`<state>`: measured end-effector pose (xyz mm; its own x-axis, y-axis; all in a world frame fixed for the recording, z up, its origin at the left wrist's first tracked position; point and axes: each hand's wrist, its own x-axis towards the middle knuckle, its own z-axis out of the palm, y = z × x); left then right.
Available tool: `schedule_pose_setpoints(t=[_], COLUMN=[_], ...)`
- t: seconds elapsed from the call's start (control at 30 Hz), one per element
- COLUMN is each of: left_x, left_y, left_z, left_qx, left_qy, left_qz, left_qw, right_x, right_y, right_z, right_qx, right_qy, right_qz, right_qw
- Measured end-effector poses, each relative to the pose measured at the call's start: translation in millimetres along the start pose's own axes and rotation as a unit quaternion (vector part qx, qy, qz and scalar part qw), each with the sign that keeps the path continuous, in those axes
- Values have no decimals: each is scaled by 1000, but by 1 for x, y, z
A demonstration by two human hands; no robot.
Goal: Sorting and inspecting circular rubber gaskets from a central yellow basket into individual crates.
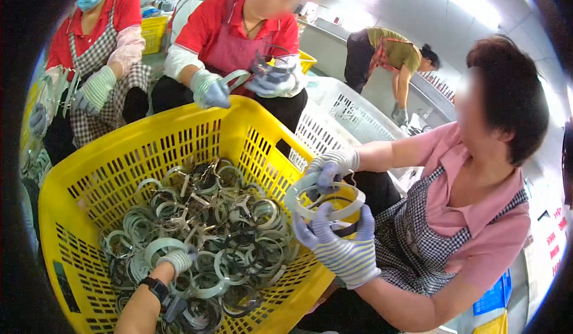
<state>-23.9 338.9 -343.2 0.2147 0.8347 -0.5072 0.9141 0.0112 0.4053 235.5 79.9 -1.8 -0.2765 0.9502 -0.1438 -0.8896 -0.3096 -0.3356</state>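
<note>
My left hand (177, 261), in a striped glove with bluish fingertips, reaches into the yellow crate (65, 214). Its fingers curl at the edge of a pale ring (158, 245) on top of the pile; they are partly hidden. Around it lie many pale and dark rings (224, 268), some with metal brackets (200, 205). A dark watch (156, 287) is on my wrist, and a small dark object (175, 308) sits beside it. My right hand is out of view.
At the right, a co-worker's gloved hands (343, 250) hold ring parts over the crate's edge. Across it another person's gloved hands (209, 89) hold ring parts; a third person (95, 89) holds metal pieces at far left. White crates (325, 125) stand behind.
</note>
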Motion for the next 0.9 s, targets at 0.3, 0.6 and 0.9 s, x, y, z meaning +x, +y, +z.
schedule_pose_setpoints(t=[0.3,0.6,0.9], left_x=[-3,11,13], left_y=[24,9,59], left_z=[-20,-15,-47], left_qx=[37,152,66], left_qy=[156,131,161], left_qz=[-128,-96,-58], left_qw=[979,975,983], right_x=[-9,-16,-13], right_y=[-6,-4,-20], right_z=[10,11,12], right_qx=[-3,61,62], right_qy=[85,-52,-33], right_qz=[24,38,69], right_qw=[996,996,995])
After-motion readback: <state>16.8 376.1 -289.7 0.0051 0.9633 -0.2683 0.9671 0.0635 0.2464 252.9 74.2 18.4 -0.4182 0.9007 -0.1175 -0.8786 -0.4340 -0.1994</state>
